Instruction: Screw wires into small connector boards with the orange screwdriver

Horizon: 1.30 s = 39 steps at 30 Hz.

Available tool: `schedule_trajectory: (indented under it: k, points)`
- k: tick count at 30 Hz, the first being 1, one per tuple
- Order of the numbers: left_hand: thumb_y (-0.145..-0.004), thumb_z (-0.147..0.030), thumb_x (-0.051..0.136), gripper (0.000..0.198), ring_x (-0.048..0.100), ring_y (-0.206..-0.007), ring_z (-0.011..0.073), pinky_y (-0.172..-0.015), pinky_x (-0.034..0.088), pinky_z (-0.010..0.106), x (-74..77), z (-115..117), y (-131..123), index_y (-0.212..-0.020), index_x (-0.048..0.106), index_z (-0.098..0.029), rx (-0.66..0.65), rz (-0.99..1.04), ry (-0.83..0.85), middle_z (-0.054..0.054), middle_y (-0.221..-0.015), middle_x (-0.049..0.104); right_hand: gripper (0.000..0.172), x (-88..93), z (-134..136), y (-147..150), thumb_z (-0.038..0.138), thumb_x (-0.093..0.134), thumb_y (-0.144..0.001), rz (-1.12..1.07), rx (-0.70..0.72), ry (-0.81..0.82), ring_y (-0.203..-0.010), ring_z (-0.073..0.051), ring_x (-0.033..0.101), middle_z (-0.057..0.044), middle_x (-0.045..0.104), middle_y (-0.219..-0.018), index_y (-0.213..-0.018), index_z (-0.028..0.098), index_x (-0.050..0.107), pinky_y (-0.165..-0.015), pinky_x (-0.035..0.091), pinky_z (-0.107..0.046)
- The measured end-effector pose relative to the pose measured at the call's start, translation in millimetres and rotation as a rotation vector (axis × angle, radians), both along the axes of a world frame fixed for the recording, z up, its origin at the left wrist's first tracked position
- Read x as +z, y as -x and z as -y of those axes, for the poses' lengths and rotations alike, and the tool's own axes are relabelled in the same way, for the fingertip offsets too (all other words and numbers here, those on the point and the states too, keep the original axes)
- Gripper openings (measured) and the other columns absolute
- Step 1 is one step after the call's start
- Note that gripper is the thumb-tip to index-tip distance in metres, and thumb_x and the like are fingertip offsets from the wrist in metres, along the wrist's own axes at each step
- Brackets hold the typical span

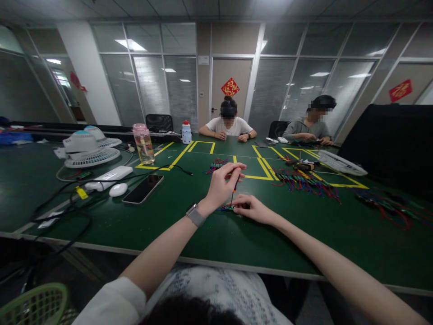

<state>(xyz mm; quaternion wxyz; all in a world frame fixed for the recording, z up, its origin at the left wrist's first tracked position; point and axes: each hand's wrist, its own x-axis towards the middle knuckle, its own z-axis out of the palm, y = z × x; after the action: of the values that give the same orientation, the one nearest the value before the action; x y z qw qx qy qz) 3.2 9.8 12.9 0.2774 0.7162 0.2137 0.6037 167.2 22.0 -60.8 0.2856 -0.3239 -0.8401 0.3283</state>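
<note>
My left hand [221,184], with a watch at its wrist, is closed around the handle of a screwdriver [232,197]. The screwdriver stands nearly upright, its thin shaft pointing down at a small green circuit board [228,208] on the table. My right hand [253,210] rests low on the tabletop, its fingertips pinched at the board's right side. Blue wire shows at the board's left end. The fingers cover part of the board, and the exact spot the tip touches is too small to make out.
Wired boards lie in a small bunch [218,165] beyond my hands and a larger pile [304,183] to the right. Leftward are a phone [144,188], white case [118,189], power strip [110,177], cables, bottle [144,144] and fans [89,149]. Two people sit opposite.
</note>
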Motion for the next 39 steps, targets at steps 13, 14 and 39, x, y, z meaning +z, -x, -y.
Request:
schedule_trajectory:
  k: [13,14,39]
  points:
    - [-0.092,-0.031,0.05,0.025,0.065,-0.071,0.0107,-0.062,0.055,0.021,-0.6,2,-1,-0.102,0.067,-0.016,0.004,-0.027,0.002,0.007,-0.093,0.066,0.031,6.5,-7,-3,0.037,0.057,-0.088,0.028,0.106,0.054,-0.066,-0.013,0.053,-0.004,0.061,-0.082,-0.108,0.018,0.071,-0.063,0.046,-0.026]
    - [-0.092,-0.031,0.049,0.025,0.064,-0.07,0.0105,-0.062,0.055,0.021,-1.0,2,0,-0.103,0.066,-0.016,0.01,-0.033,0.002,0.006,-0.092,0.066,0.03,7.1,-7,-3,0.037,0.057,-0.088,0.032,0.103,0.05,-0.066,-0.013,0.053,-0.004,0.062,-0.083,-0.107,0.018,0.071,-0.064,0.047,-0.026]
    - [-0.096,-0.031,0.04,0.031,0.064,-0.071,0.0095,-0.067,0.054,0.021,-3.6,2,3,-0.116,0.059,-0.016,0.005,-0.118,-0.018,0.009,-0.101,0.065,0.03,10.7,-16,-4,0.039,0.058,-0.089,0.068,0.18,-0.024,-0.121,-0.026,0.049,-0.01,0.054,-0.131,-0.111,0.024,0.071,-0.106,0.034,-0.046]
